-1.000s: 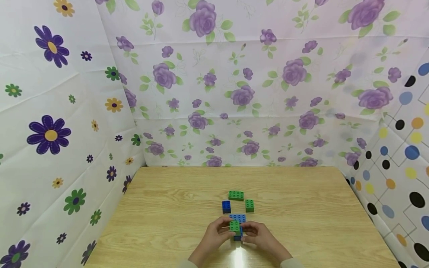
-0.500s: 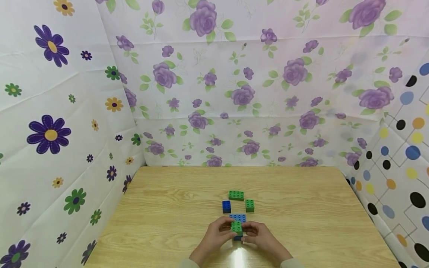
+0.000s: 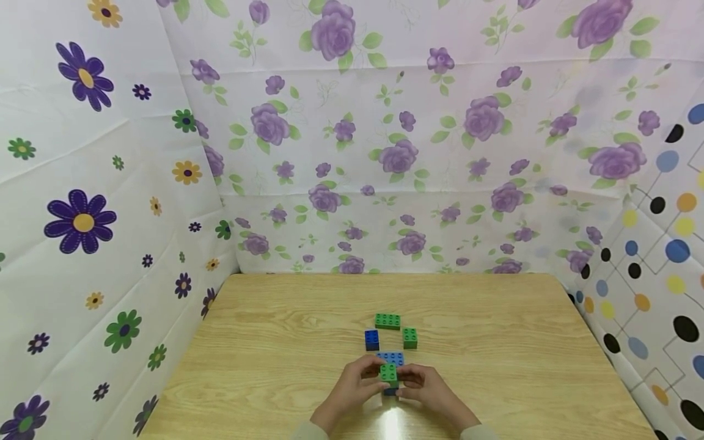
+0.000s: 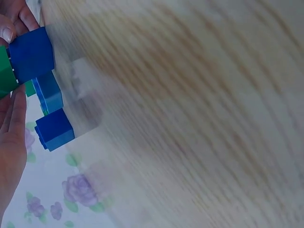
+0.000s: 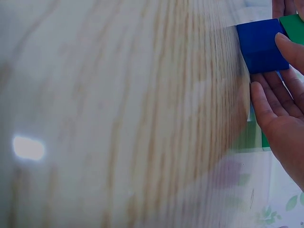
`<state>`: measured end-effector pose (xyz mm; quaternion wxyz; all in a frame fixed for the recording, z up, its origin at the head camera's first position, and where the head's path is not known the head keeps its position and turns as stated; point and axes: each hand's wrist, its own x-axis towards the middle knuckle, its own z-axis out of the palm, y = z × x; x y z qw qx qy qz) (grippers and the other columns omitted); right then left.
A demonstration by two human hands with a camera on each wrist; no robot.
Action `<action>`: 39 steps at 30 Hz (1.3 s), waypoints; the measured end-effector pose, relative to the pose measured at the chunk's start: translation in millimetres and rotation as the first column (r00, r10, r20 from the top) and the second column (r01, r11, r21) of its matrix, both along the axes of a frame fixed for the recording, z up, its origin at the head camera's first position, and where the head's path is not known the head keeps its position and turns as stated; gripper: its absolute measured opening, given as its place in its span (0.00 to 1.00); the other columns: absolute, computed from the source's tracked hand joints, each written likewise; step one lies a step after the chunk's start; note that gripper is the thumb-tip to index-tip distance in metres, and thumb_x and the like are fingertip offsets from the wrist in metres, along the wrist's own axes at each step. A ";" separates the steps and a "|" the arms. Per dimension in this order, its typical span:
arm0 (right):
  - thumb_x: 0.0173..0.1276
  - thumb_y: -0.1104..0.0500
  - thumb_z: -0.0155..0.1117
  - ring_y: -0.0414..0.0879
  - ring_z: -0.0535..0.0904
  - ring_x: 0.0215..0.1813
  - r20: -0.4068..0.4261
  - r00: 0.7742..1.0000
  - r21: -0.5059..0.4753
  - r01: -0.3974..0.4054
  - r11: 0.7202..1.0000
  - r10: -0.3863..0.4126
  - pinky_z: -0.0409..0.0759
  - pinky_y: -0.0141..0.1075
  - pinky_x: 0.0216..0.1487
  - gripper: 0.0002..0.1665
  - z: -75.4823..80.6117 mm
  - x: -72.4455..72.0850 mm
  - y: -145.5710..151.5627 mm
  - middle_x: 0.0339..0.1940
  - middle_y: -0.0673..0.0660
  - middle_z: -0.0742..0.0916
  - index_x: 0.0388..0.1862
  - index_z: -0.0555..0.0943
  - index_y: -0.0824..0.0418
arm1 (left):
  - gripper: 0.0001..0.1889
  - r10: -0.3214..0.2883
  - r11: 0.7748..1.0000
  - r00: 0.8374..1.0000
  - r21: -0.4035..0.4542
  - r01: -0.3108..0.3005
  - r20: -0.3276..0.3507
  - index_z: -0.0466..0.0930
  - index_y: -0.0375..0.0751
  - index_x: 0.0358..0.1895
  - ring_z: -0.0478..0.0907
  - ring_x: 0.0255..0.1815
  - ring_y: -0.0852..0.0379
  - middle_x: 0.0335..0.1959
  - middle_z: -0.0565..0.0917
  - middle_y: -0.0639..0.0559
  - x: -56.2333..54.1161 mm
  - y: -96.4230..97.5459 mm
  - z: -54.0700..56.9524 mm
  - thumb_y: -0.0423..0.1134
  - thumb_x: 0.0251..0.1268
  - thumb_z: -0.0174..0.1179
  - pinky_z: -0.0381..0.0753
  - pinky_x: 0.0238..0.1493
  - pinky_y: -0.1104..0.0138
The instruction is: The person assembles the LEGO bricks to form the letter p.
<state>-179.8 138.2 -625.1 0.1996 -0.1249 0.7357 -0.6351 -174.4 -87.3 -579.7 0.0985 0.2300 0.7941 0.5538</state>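
Observation:
A green square toy building brick [image 3: 388, 373] sits on top of a dark blue brick [image 3: 390, 392] near the table's front. My left hand [image 3: 357, 386] pinches the green brick from the left, thumb in front and fingers behind. From the right, my right hand [image 3: 428, 388] holds the blue brick; its thumb [image 5: 288, 51] lies on the blue side in the right wrist view. The left wrist view shows the blue brick [image 4: 32, 54] and green brick [image 4: 5, 73] between both hands. Directly behind the stack lies a light blue long brick [image 3: 390, 357], partly hidden.
Beyond the stack on the wooden table [image 3: 264, 342] stand a dark blue square brick [image 3: 371, 340], a green square brick [image 3: 409, 338] and a green long brick [image 3: 387, 321]. Patterned cloth walls [image 3: 352, 153] enclose the table's back and sides.
The green brick has shifted slightly right and now lines up over the blue brick, covering its studs. In the last half second the hands have hardly moved.

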 end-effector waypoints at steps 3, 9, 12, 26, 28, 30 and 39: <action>0.60 0.58 0.73 0.57 0.77 0.59 0.002 1.000 0.004 0.001 1.000 -0.001 0.79 0.38 0.59 0.29 0.2 -0.6 -0.5 0.54 0.62 0.82 0.57 0.76 0.69 | 0.16 -0.007 1.000 1.000 -0.023 0.007 0.000 0.78 0.43 0.52 0.79 0.51 0.55 0.50 0.81 0.51 -1.3 -0.3 2.7 0.37 0.61 0.66 0.81 0.55 0.62; 0.59 0.59 0.73 0.55 0.79 0.57 -0.020 1.000 0.002 0.000 1.000 0.000 0.80 0.34 0.56 0.27 0.9 -0.2 -1.2 0.52 0.61 0.83 0.55 0.77 0.68 | 0.16 -0.031 0.999 0.999 -0.034 0.030 -0.036 0.78 0.44 0.51 0.79 0.51 0.54 0.49 0.81 0.52 -5.6 1.4 -5.5 0.36 0.60 0.67 0.81 0.54 0.65; 0.59 0.59 0.73 0.55 0.79 0.57 -0.030 1.000 0.000 -0.002 1.000 0.002 0.80 0.35 0.57 0.26 0.5 0.3 -1.6 0.52 0.61 0.83 0.54 0.78 0.68 | 0.16 -0.031 0.999 0.999 -0.033 0.030 -0.045 0.78 0.43 0.51 0.79 0.51 0.52 0.49 0.81 0.50 -5.5 2.9 -7.9 0.34 0.60 0.67 0.81 0.53 0.66; 0.59 0.60 0.73 0.56 0.79 0.57 -0.026 1.000 0.006 0.002 1.000 -0.001 0.80 0.35 0.56 0.26 5.0 2.5 -1.4 0.52 0.61 0.84 0.54 0.78 0.69 | 0.15 -0.031 0.998 0.999 -0.060 0.029 -0.039 0.79 0.45 0.50 0.78 0.49 0.58 0.48 0.80 0.55 -5.1 3.1 -0.9 0.37 0.59 0.68 0.81 0.53 0.68; 0.59 0.60 0.73 0.56 0.79 0.57 -0.031 1.000 0.009 0.003 1.000 -0.003 0.80 0.35 0.56 0.26 5.9 3.1 -2.1 0.51 0.61 0.84 0.54 0.78 0.69 | 0.15 -0.033 0.997 0.998 -0.065 0.029 -0.047 0.79 0.45 0.49 0.78 0.49 0.57 0.47 0.80 0.55 -4.6 3.2 -0.9 0.37 0.59 0.68 0.81 0.54 0.64; 0.59 0.60 0.73 0.56 0.79 0.56 -0.029 1.000 0.012 0.007 1.000 -0.007 0.80 0.35 0.56 0.26 6.7 3.4 -2.7 0.51 0.61 0.84 0.54 0.78 0.69 | 0.15 -0.034 0.997 0.998 -0.072 0.029 -0.057 0.78 0.46 0.49 0.78 0.50 0.57 0.47 0.80 0.55 -4.2 3.4 -2.1 0.37 0.60 0.67 0.81 0.55 0.62; 0.58 0.60 0.73 0.55 0.80 0.56 -0.041 0.999 0.027 0.013 1.000 -0.012 0.81 0.36 0.56 0.27 9.7 3.7 -3.0 0.52 0.62 0.83 0.54 0.78 0.70 | 0.17 -0.008 0.999 0.996 -0.039 0.004 -0.084 0.76 0.44 0.53 0.78 0.52 0.56 0.50 0.80 0.52 -0.5 4.9 -12.0 0.36 0.62 0.65 0.79 0.55 0.69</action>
